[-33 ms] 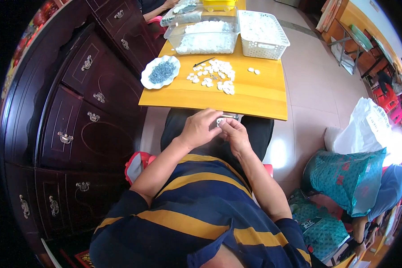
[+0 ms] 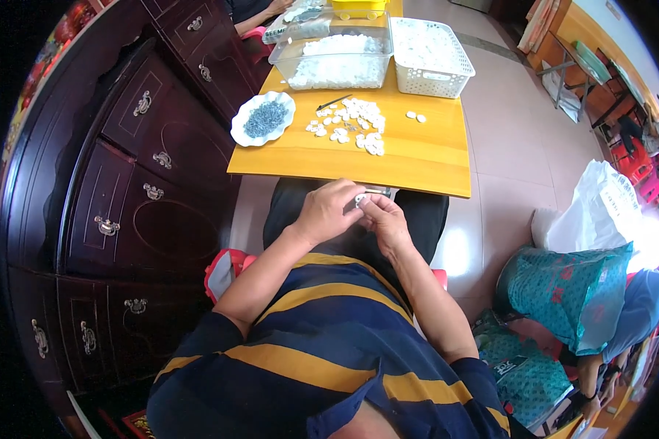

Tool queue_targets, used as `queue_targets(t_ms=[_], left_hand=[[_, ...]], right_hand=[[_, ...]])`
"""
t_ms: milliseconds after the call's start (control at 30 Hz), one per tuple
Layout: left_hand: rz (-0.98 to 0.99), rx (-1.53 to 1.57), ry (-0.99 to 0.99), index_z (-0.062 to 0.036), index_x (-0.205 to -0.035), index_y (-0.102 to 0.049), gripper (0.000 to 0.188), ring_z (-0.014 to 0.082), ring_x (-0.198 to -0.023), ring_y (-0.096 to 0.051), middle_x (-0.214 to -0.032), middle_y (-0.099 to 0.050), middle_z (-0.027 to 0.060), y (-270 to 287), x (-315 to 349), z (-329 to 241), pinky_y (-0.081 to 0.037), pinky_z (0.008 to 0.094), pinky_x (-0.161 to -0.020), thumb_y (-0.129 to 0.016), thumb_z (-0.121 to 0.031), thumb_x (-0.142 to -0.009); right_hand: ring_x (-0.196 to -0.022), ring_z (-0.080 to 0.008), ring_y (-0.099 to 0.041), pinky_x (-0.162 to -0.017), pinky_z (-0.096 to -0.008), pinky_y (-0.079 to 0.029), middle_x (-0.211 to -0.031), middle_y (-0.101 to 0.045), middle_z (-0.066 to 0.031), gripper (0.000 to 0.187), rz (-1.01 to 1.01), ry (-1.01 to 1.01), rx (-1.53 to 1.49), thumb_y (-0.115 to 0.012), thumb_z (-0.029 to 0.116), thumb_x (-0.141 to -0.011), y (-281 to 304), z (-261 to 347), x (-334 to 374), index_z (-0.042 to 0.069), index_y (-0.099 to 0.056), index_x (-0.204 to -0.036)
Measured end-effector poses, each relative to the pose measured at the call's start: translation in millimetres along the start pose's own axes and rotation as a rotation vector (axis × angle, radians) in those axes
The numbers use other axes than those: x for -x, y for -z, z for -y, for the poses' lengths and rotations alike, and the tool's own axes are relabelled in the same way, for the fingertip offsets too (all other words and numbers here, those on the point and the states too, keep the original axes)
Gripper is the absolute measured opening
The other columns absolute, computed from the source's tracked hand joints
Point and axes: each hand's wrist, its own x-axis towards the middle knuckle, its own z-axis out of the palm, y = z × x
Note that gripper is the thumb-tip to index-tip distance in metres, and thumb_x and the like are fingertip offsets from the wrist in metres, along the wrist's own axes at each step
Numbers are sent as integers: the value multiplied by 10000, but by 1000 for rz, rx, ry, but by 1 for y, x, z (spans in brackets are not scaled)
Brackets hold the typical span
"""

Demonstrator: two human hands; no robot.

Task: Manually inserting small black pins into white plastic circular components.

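Observation:
Just in front of the table's near edge, above my lap, my two hands meet over a small white round plastic piece [image 2: 359,199]. Thumb and fingers of my left hand [image 2: 326,212] are closed on its left side. From the other side, my right hand [image 2: 385,219] pinches the same piece. My fingers cover part of it, so its full shape is hidden. On the table beyond lies a loose pile of similar white pieces [image 2: 370,113]. To its left, a white scalloped dish [image 2: 288,121] holds many small blue-grey parts [image 2: 265,118].
A clear plastic bin [image 2: 300,62] and a white perforated basket [image 2: 436,84], both full of white pieces, stand farther back on the yellow table [image 2: 293,162]. A thin dark tool [image 2: 334,102] lies by the pile. Dark drawers [image 2: 176,197] flank my left; teal bags [image 2: 564,293] stand right.
Only a tiny shift of the fingers around the white piece shows. Everything else stays where it was.

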Motion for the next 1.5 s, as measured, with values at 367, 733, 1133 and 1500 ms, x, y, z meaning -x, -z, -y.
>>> queue_targets(t_ms=[367,733,1133,1500], left_hand=[[45,-6,-92,-27,-1095,-729,285,326,-901,-730,-1002,-745,149,-2,3,10,-589,392,-793,-782,-128,-834],[52,9,-116,-57,-1088,-711,244,335,-909,-721,-993,-743,142,-3,2,17,-585,417,-782,-737,-159,-868],[-10,76,-81,-68,-1114,-721,260,332,-879,-724,-989,-745,141,-4,0,10,-583,407,-758,-753,-143,-866],[-33,244,275,-36,-888,-727,140,259,-634,-697,-747,-702,128,-27,9,17,-531,358,-601,-798,-147,-840]], right_hand=[[-771,-107,-625,-710,-236,-491,-903,-696,-22,209,14,-95,-71,-623,248,-1016,5,-3,-3,55,-703,-1027],[-718,-83,-563,-651,-228,-432,-841,-662,-3,221,13,-15,13,-620,233,-1017,6,-6,-2,39,-711,-962],[-760,-81,-590,-702,-231,-471,-889,-687,-8,216,-23,56,11,-614,214,-1035,-1,-4,1,23,-715,-1033],[-760,-75,-583,-707,-237,-469,-856,-669,6,190,-113,116,20,-620,198,-1034,-4,-6,1,32,-709,-1008]])
